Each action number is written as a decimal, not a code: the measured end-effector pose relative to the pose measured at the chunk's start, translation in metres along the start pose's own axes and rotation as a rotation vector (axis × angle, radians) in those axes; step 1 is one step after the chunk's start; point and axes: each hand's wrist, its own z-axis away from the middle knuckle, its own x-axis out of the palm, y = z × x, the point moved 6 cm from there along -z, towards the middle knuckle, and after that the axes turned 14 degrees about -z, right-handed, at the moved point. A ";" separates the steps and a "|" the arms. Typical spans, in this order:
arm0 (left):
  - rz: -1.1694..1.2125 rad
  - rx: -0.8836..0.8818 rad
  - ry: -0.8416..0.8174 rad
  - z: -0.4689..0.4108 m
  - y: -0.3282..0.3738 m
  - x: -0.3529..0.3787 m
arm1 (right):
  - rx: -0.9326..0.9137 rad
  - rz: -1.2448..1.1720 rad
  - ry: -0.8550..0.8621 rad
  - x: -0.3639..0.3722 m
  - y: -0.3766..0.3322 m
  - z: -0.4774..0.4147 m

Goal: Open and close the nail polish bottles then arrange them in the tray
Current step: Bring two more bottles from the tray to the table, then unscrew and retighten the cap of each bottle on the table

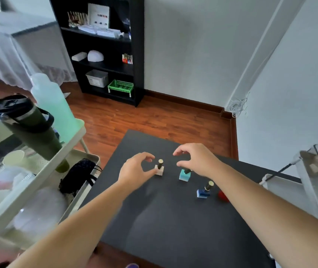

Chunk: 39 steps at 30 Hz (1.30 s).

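Hands over black mat: left hand, fingers curled apart, thumb touching white bottle at far left; right hand, fingers spread, above teal bottle. Blue bottle and red bottle stand nearer, right.

Both bare forearms reach forward and converge. The left hand is palm-down, thumb and fingers curled into an open C with a clear gap between the tips. Just beside it to the right, the right hand hangs slightly higher, wrist bent, its fingers arched above the thumb, nothing held.
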 end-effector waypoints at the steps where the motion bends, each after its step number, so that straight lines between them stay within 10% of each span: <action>1: 0.014 -0.012 -0.044 0.000 -0.009 0.008 | -0.006 0.032 -0.018 0.006 0.000 -0.003; 14: 0.301 -0.039 -0.262 -0.030 -0.041 0.065 | -0.033 0.194 -0.145 0.067 -0.006 -0.052; 39: 0.220 0.018 -0.068 -0.016 -0.041 0.068 | -0.141 0.381 -0.250 0.075 -0.015 -0.058</action>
